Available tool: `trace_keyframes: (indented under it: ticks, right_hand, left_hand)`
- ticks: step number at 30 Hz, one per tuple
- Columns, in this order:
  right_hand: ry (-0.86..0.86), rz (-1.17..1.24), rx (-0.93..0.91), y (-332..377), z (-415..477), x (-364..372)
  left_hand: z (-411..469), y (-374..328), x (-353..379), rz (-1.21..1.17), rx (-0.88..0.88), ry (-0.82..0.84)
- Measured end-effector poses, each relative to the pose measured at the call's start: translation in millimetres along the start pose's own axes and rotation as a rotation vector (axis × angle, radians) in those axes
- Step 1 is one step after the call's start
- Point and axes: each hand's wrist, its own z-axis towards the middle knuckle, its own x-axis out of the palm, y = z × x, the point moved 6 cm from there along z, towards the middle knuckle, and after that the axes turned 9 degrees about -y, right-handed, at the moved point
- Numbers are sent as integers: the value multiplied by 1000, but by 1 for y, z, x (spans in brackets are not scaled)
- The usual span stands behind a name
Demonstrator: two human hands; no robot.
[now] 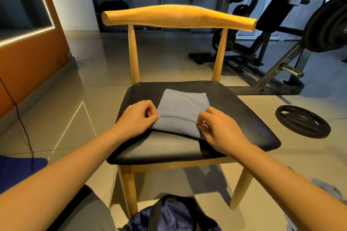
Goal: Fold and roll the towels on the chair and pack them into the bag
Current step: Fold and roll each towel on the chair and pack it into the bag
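Nearest, below the chair (244, 122), sits the bag (169, 215); on the seat, the left hand (136, 116) pinches the folded towel (183, 110) at its near left edge; the right hand (218, 129) pinches the near right; uneven rolling could skew or loosen it.

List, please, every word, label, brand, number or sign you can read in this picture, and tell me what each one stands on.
None can be read.
Blue towel, held at its near corners by the left hand and right hand: no tag or print shows.
Weight plate on the floor: any raised marking is too small and dark to read.
Bag under the chair: no logo shows.
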Motion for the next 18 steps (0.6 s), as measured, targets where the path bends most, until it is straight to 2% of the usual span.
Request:
trace_keyframes:
  ticks: [3, 7, 10, 13, 18]
  right_hand:
    - [-62, -167, -189, 8, -6, 4]
    - [1, -178, -229, 7, -14, 7]
    - [16, -147, -187, 7, -11, 6]
    - [111, -74, -84, 1, -5, 5]
    - [269, 129, 123, -12, -2, 7]
  left_hand:
    - [-9, -7, -5, 14, 247, -155]
    - [-21, 5, -3, 61, 336, -39]
    - [-20, 11, 0, 85, 292, 26]
    - [-12, 1, 4, 122, 238, 75]
    - [1, -1, 12, 19, 16, 205]
